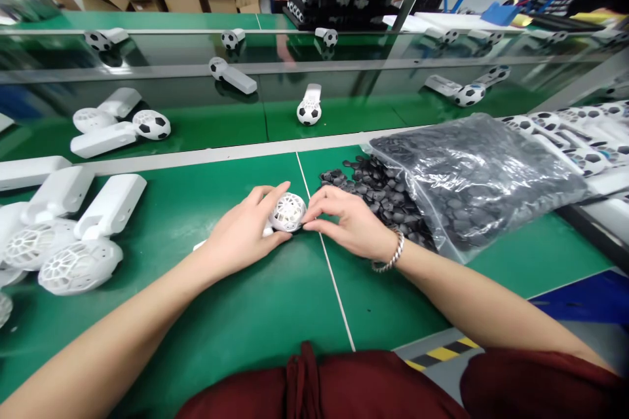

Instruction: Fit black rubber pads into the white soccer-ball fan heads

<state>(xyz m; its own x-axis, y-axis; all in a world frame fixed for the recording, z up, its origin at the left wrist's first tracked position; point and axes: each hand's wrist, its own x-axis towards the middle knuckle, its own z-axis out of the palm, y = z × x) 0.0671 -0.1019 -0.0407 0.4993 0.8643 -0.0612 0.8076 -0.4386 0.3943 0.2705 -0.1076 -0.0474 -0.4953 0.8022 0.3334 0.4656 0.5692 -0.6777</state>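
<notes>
My left hand (250, 229) is closed around a white plastic ball-shaped housing (287, 212) with an openwork lattice face. Its handle lies mostly hidden beneath that hand, just above the green table. At the right edge of the housing, the thumb and fingers of my right hand (341, 217) are pinched together; whatever lies between the fingertips is too small to make out. Beyond the right hand spreads a pile of small black plastic pieces (388, 193). They come out of a clear plastic bag (486, 177) full of the same pieces.
Several white lattice housings with handles (81, 265) lie at the left. Behind the green table (265, 314) runs a green conveyor belt (275, 121) carrying white and football-patterned units (309, 105). Stacked black trays (344, 3) stand at the back, near other people. More patterned units (584, 131) are at right.
</notes>
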